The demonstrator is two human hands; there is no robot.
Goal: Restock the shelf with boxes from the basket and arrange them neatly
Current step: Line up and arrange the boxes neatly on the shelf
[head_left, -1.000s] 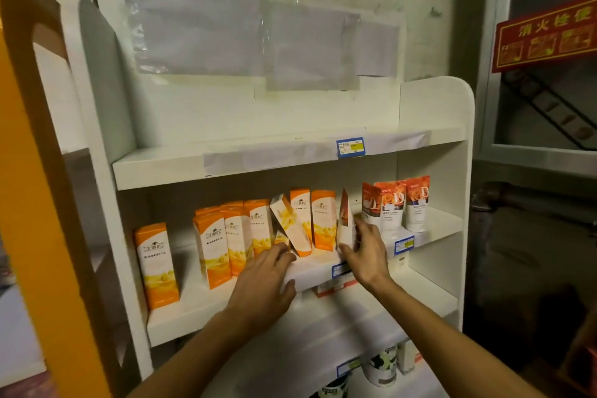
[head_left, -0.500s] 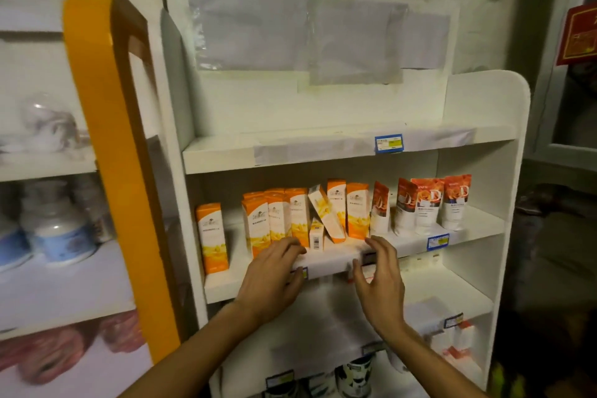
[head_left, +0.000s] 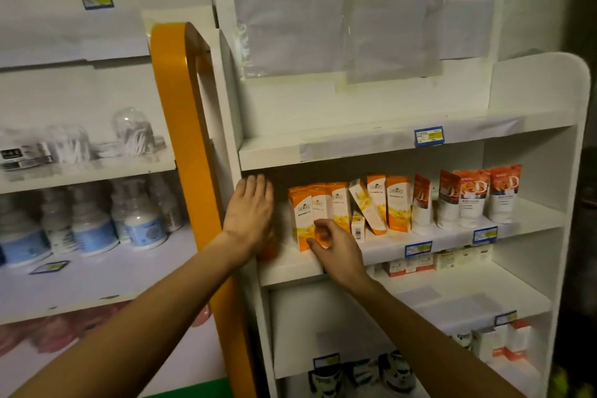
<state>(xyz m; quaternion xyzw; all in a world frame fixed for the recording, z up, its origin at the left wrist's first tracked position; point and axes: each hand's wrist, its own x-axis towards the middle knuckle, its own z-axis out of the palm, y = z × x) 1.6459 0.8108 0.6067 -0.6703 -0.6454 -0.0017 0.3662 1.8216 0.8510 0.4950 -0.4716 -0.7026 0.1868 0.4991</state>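
Note:
A white shelf unit (head_left: 452, 245) holds a row of orange boxes (head_left: 336, 203) on its middle board. One box (head_left: 365, 203) leans tilted among them, over a small white box (head_left: 358, 229). My left hand (head_left: 250, 213) lies flat with straight fingers over a lone orange box (head_left: 268, 254) at the shelf's far left, and only that box's bottom corner shows. My right hand (head_left: 336, 249) is at the front of the leftmost boxes in the row, fingers loosely curled and touching them. No basket is in view.
Orange-red tubes (head_left: 471, 197) stand to the right of the boxes. A yellow upright panel (head_left: 184, 126) separates this unit from a left shelf with white-and-blue bottles (head_left: 90, 229). Small packs (head_left: 436, 263) sit on the board below, and dark containers (head_left: 394, 371) at the bottom.
Both hands have left the shelf's front edge. The left hand has gone up and left onto the lone box, and the right hand has shifted left to the box row. The view has swung left.

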